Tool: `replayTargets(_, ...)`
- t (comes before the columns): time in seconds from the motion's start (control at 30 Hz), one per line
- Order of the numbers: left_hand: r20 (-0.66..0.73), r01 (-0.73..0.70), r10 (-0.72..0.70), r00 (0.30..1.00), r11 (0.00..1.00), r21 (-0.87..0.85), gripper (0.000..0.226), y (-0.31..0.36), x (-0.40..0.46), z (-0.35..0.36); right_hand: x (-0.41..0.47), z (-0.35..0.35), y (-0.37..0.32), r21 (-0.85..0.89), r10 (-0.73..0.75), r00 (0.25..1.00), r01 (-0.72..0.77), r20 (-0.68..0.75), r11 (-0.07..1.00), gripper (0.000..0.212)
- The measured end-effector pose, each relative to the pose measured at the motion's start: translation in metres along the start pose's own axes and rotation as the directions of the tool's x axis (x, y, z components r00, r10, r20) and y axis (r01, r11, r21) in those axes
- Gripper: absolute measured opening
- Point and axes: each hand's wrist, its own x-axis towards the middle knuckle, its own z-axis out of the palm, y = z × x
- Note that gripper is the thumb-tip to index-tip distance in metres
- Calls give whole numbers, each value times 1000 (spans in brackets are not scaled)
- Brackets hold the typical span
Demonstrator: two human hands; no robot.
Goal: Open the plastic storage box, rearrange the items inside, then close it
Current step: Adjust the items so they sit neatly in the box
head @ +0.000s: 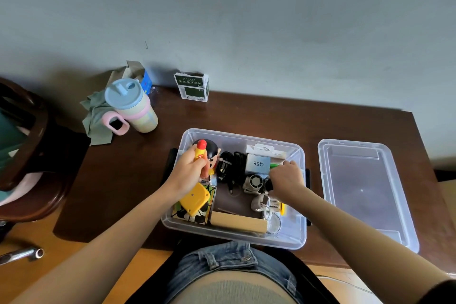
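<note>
Storage box (296, 239) stands open on the brown table (271, 116), its lid (365, 187) just right of it. Inside the box, the left hand (188, 173) grasps a red-capped glue tube (200, 150) — the right hand (287, 175) is clenched on a green item (274, 166).

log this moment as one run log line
stage: rearranging | box: open | lid: table, right of box | left hand: grips red-capped tube | right hand: on green item
</note>
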Motion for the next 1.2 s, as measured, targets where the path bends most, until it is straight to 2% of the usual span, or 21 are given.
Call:
replayTargets(0.37,10,29,-29,1000,999,-23,17,-3,-2,-6,-4,-3,-2,16,8,1000,-7,-17,1000,21)
replayTargets(0.5,22,26,-26,999,1000,-16,16,-4,-6,-2,-18,-14,3,203,73,995,-58,-67,977,34)
replayTargets(0.6,30,23,-23,999,1000,-2,16,-7,-5,0,-30,-22,13,356,87,989,-39,-120,934,37)
replayTargets(0.73,59,15,-13,998,999,-28,17,-8,-3,4,-44,-32,19,600,36,994,30,-98,799,52)
replayTargets(0.83,97,9,-4,995,999,-50,22,-8,-2,7,-45,-39,16,804,12,998,43,-62,594,32)
replayTargets(0.93,106,2,3,994,999,-46,24,-8,-2,8,-40,-43,8,893,23,999,20,-34,450,33)
replayTargets(1.0,104,-1,6,995,999,-51,23,-9,-2,8,-37,-46,-1,886,2,999,42,-48,462,37)
replayTargets(1.1,94,1,5,996,998,-67,23,-8,-4,7,-30,-49,-19,827,-116,990,129,-77,547,47)
replayTargets(1.2,85,4,3,996,997,-82,23,-5,-7,5,-18,-47,-42,628,-207,975,213,-84,749,59)
